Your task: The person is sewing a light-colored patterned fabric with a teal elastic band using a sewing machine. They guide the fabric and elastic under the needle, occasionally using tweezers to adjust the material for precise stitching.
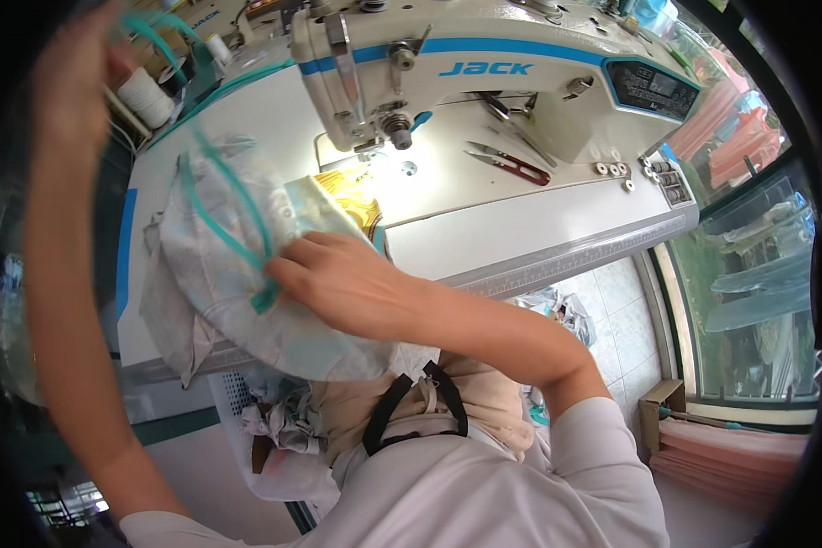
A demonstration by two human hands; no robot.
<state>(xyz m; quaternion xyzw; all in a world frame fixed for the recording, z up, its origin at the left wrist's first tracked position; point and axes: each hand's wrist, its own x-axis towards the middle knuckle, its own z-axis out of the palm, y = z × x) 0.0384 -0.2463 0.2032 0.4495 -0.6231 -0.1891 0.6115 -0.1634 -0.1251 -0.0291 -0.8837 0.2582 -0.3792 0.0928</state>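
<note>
My right hand [342, 285] is closed, thumb and fingers pinching a narrow teal fabric strip [264, 300]. The strip loops up and away across a pale, faintly patterned cloth piece [205, 274], which is bunched on the left of the sewing table and hangs over its near edge. My left hand [78, 78] is raised at the far left, close to more teal strip; motion blur hides what its fingers do. Just beyond the cloth stands a sewing machine [511, 68], its lamp lighting the needle area. A yellow printed fabric [354, 196] lies by the needle.
Red-handled thread snips [510, 163], several white bobbins [612, 170] and a small bobbin tray [673, 186] are on the table's right. A white thread cone [144, 99] stands at the far left. Below the near edge, a white plastic basket [233, 411] holds fabric scraps.
</note>
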